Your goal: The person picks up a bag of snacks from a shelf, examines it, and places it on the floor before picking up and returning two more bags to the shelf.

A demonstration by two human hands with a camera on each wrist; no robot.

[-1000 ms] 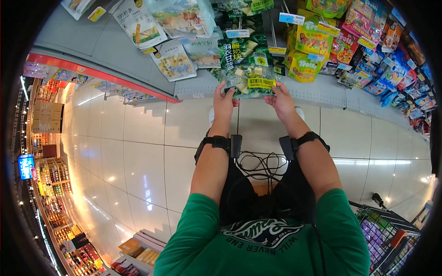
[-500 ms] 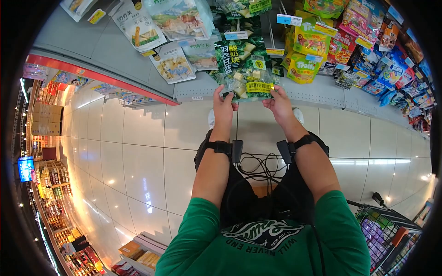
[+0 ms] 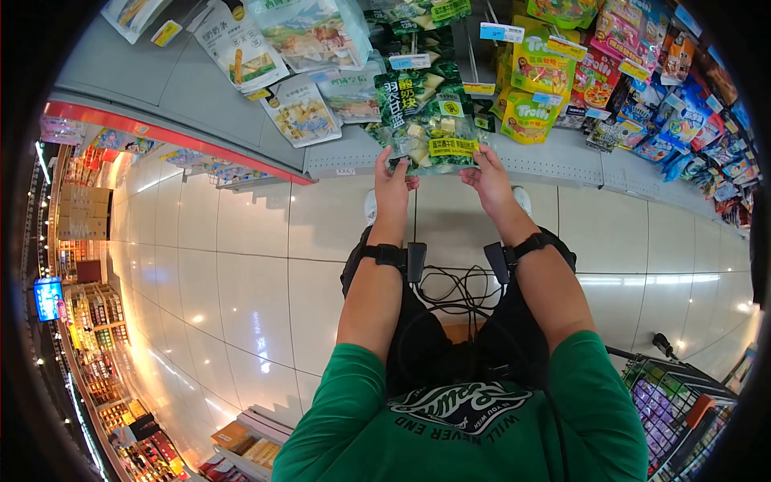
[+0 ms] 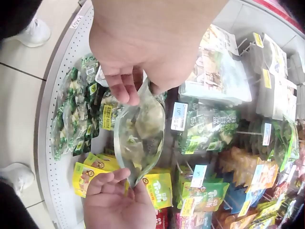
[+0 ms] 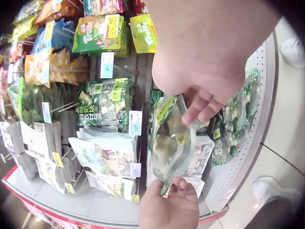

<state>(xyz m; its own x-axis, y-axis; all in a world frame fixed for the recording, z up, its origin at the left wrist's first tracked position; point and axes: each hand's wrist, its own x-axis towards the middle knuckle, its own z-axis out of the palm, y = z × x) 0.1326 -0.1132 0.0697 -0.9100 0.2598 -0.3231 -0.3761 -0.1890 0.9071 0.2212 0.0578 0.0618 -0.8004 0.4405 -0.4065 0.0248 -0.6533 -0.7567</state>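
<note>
A dark green snack bag (image 3: 426,120) with a clear lower part and pale cubes inside spans the space between my hands. In the head view my left hand (image 3: 392,186) pinches its lower left corner between thumb and fingers, while my right hand (image 3: 488,181) pinches the lower right corner. Seen from the left wrist, the bag's clear bottom (image 4: 140,133) bulges between the two hands. The right wrist view shows the same see-through bottom (image 5: 174,143), my right hand (image 5: 202,76) above and my left hand (image 5: 169,205) below.
Matching green bags (image 5: 106,102) hang behind on hooks with price tags. To their left are white snack pouches (image 3: 301,111); to their right, yellow-green gummy bags (image 3: 530,116). A grey perforated shelf edge (image 3: 554,167) runs below. A wire shopping cart (image 3: 679,402) stands at lower right.
In the head view the bag dips slightly between the first two frames, then stays almost in place. Both hands keep their pinch on its corners throughout.
</note>
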